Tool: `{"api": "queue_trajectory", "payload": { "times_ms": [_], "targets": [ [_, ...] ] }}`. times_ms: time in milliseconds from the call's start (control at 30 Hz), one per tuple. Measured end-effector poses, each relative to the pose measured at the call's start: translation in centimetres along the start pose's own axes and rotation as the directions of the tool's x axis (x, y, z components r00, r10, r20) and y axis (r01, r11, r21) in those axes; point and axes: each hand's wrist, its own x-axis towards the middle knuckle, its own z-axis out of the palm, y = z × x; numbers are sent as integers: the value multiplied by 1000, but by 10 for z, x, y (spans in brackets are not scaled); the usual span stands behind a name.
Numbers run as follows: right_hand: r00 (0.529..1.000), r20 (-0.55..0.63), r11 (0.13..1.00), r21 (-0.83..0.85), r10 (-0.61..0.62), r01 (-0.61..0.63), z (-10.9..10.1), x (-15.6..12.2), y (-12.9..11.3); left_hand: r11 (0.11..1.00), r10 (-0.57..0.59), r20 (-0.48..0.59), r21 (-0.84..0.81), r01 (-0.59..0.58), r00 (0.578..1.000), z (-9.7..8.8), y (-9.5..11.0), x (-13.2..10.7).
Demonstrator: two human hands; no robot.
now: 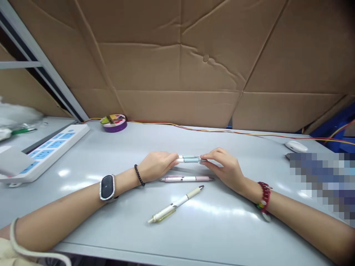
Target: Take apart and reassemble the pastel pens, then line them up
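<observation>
My left hand (158, 164) is closed around the left end of what look like two slim white and light-blue pens (191, 160), side by side and level just over the table. My right hand (226, 168) pinches their right end between thumb and fingers. The ends inside my left hand are hidden. Just below the hands, a pink and white pen (188, 179) lies flat, pointing right. Nearer to me, a cream and white pen (176, 205) lies slanted, its dark tip toward the upper right.
A white power strip (59, 147) lies at the left, with a purple-sided round tin (115, 123) behind it. Red and yellow wires (194, 128) run along the back edge, before a cardboard wall (166, 66). A white rounded case (296, 146) sits at the right, near a blurred-out patch.
</observation>
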Motion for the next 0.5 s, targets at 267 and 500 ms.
{"api": "queue_trajectory", "payload": {
  "times_ms": [267, 500],
  "targets": [
    [995, 99, 1000, -5, 13, -13, -1, -1, 2, 1000, 0, 1, -13, 0, 1000, -1, 1, -1],
    [989, 140, 999, -1, 49, -50, -1, -2, 1, 998, 58, -15, 22, -58, 998, -4, 3, -3]
  ]
}}
